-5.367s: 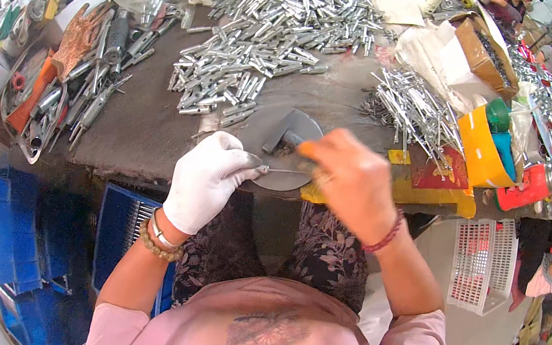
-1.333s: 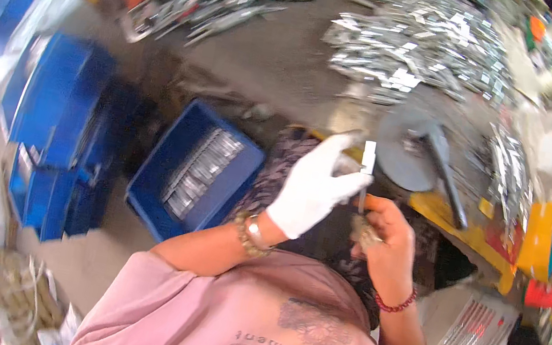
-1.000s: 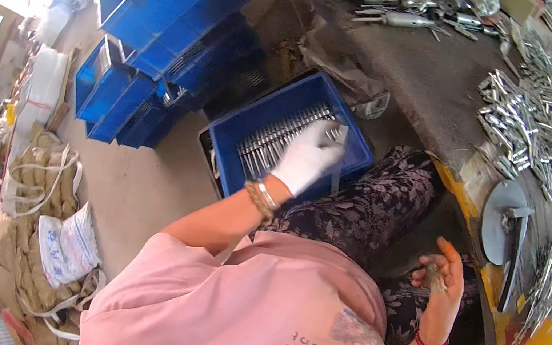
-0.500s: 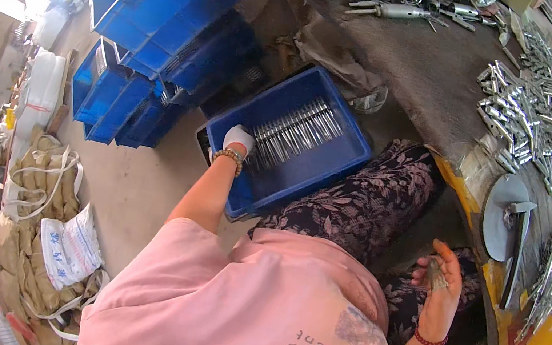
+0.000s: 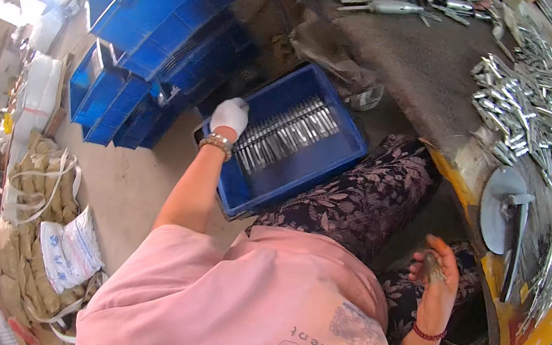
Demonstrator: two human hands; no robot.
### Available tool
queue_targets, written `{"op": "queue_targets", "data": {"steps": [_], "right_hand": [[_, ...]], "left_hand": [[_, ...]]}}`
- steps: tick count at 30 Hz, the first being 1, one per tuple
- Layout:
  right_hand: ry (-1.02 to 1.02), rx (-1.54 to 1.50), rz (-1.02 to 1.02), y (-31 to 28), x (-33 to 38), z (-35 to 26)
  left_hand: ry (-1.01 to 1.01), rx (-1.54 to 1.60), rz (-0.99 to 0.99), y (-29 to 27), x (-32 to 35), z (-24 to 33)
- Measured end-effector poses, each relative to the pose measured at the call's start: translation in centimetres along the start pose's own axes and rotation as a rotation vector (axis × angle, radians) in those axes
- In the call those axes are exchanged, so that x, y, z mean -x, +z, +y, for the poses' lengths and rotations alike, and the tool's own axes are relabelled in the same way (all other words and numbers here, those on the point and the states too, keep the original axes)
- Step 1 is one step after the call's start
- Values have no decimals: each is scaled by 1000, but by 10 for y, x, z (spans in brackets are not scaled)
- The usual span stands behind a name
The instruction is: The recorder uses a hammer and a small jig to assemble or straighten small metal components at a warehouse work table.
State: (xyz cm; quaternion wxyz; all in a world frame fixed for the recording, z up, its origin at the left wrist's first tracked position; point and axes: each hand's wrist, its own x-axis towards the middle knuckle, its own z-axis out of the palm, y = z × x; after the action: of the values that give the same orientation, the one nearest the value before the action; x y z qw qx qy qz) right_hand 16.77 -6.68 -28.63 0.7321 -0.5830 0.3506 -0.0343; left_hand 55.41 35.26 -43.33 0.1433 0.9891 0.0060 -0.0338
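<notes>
My left hand point(image 5: 230, 117), in a white glove, is over the left rim of a blue plastic bin point(image 5: 350, 115); its fingers are blurred and turned from view, so I cannot make out whether it grips anything. Inside the bin, a row of slim shiny metal rods point(image 5: 288, 133) lies side by side, close to the glove. My bare right hand point(image 5: 436, 278) hovers palm up beside my knee, fingers loosely curled and apart, with grey smudges on the palm. Nothing is visibly held in it.
Stacked blue bins point(image 5: 162, 19) stand at the upper left. A worktop on the right bears a heap of metal parts point(image 5: 533, 118), a grey round disc with a lever point(image 5: 498, 208) and a bundle of thin rods point(image 5: 549, 276). Tan sacks point(image 5: 33, 233) lie on the left floor.
My left hand has risen from inside the bin and moved slightly left and up to its rim. The right hand stays nearly in place.
</notes>
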Motion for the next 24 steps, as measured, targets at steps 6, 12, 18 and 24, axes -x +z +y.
{"op": "queue_targets", "data": {"steps": [6,12,18,24], "right_hand": [[53,-12,-123,13,-6,1],[-5,-46,-124,4,8,-15],[-29,-65,-74,-9,27,-32],[-226,44,-49,-23,46,-47]], "left_hand": [[168,602,102,-112,35,171],[1074,658,-10,-128,97,334],[1301,488,-54,-94,120,418],[1380,243,23,-91,114,433]]}}
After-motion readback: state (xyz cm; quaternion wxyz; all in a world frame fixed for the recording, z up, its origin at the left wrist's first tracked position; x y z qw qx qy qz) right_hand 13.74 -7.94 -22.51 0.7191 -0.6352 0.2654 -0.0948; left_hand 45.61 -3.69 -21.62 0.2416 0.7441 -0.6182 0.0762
